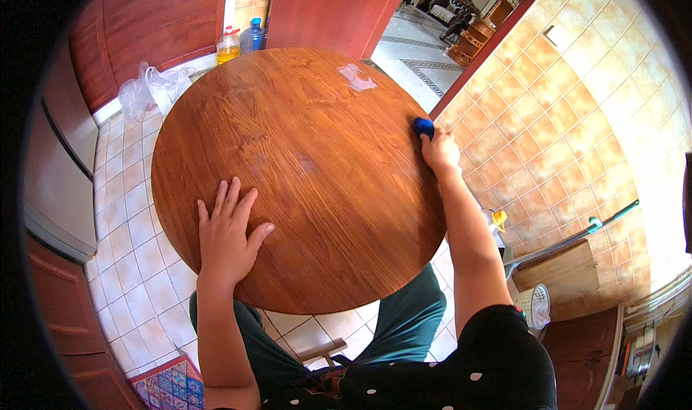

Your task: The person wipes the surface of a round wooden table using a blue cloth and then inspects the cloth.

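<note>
Before me stands a round wooden table point(335, 204) with a brown grained top. My left hand point(230, 234) rests palm down near its left front edge, fingers spread, holding nothing. At the right edge of the top, my right hand point(440, 148) grips a dark blue cloth or sponge point(423, 127) that touches the surface. Part of the blue thing is hidden by my fingers, so its exact kind is unclear. A pale, irregular patch point(357, 77) marks the tabletop towards the far right.
Behind the table stand an oil bottle point(228, 45) and a blue water jug point(253, 36). Plastic bags point(154, 88) lie on the floor at left. A tiled wall point(535, 129) rises close on the right, with a long pole point(578, 231) and a white basket point(535, 304) nearby.
</note>
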Demonstrator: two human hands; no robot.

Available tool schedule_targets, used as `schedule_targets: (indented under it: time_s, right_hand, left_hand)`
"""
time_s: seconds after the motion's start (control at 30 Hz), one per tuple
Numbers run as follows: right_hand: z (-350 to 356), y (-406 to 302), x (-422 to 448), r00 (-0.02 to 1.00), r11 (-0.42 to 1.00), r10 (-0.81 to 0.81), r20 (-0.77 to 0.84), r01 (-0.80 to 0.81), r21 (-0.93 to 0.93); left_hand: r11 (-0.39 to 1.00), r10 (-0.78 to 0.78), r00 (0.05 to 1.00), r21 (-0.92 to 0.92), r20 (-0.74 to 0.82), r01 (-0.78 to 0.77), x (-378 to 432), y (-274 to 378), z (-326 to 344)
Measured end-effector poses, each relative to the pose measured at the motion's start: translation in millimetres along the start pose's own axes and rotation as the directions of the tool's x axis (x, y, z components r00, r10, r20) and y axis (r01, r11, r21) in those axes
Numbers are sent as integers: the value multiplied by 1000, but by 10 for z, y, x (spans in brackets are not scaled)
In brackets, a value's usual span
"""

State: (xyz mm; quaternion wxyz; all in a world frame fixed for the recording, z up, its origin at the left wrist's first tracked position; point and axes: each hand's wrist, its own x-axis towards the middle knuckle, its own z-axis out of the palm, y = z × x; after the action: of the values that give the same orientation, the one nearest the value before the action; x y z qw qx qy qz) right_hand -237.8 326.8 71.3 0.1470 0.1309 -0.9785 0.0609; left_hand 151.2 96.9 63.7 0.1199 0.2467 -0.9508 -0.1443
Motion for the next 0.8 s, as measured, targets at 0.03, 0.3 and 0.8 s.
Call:
schedule_targets:
  time_s: [0.03, 0.3, 0.8]
  right_hand:
    - [-12, 101, -162, 998, 999, -50, -24, 50, -7]
    - [-589, 229, -1741, 941, 917, -322, -108, 338, 213]
    - [-88, -165, 179, 989, 991, -130, 74, 132, -19]
  left_hand:
    - [1000, -10, 1000, 0, 3, 10, -2, -5, -5]
    - [999, -18, 1000, 35, 14, 18, -23, -45, -43]
    - [1000, -4, 1000, 2, 10, 4, -51, -13, -29]
